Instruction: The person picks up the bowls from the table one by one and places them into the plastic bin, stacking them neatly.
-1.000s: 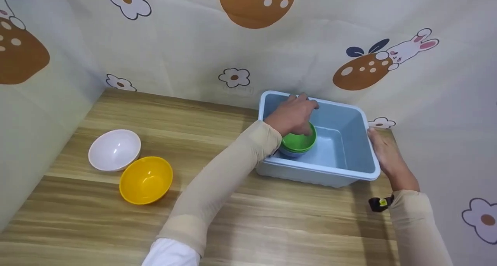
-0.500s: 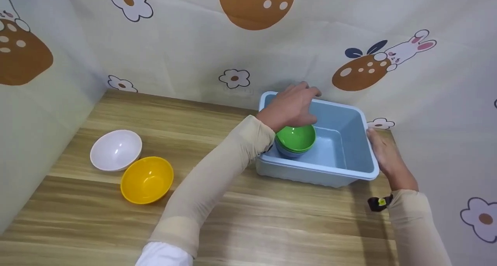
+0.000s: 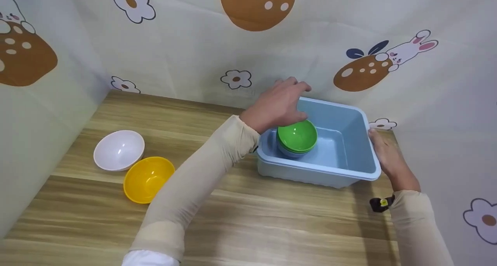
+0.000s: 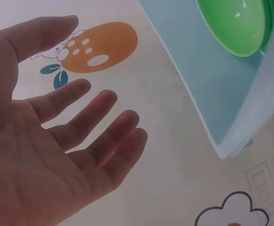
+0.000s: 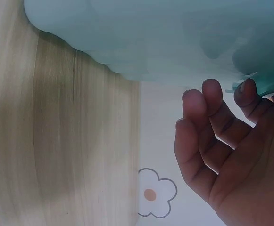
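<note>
A: Green bowl (image 3: 297, 136) sits nested on a blue one in the light-blue bin (image 3: 349, 172). Left hand (image 3: 277, 105) hovers above, fingers spread, empty.

B: Right hand (image 3: 386, 153) rests relaxed against the bin rim; I'd hold it firm there.

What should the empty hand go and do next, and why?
Probably reach the left hand to the yellow bowl: it is open and holds nothing, the green bowl already sits in the blue bin, and the right hand rests on the bin's rim.
</note>
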`<state>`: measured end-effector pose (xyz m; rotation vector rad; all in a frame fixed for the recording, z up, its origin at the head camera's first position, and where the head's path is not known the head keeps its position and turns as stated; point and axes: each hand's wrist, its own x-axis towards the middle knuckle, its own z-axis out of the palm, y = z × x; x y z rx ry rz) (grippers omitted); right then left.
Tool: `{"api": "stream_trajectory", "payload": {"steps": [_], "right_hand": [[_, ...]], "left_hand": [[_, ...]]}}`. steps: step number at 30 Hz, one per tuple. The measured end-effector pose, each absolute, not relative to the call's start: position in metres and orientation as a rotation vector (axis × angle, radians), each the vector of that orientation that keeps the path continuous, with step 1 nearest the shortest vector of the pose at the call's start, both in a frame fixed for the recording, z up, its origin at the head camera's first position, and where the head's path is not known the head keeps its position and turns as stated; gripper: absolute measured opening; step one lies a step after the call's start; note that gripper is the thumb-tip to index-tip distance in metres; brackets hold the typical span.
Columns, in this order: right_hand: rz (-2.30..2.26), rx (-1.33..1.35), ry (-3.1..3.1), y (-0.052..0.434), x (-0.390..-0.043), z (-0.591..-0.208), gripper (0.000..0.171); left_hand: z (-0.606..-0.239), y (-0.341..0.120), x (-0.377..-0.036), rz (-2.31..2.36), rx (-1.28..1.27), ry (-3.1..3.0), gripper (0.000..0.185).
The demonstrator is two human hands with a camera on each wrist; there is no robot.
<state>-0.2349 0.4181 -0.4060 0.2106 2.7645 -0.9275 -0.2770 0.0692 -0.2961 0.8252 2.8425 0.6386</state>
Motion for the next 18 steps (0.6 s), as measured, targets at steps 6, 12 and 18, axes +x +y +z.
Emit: {"api": "stream_trajectory", "payload": {"steps": [6, 12, 18], "right_hand": [[-0.946, 0.242, 2.752, 0.417, -0.234, -0.406, 0.088], [-0.945, 0.244, 2.758, 0.417, -0.234, -0.405, 0.089], [-0.961, 0.222, 2.776, 0.419, -0.234, -0.407, 0.089]], "left_hand": [[-0.298, 0.055, -0.274, 0.598, 0.769, 2.909, 0.067], [-0.298, 0.034, -0.268, 0.621, 0.69, 2.973, 0.066], [-0.299, 0.013, -0.262, 0.612, 0.646, 3.052, 0.066]]}}
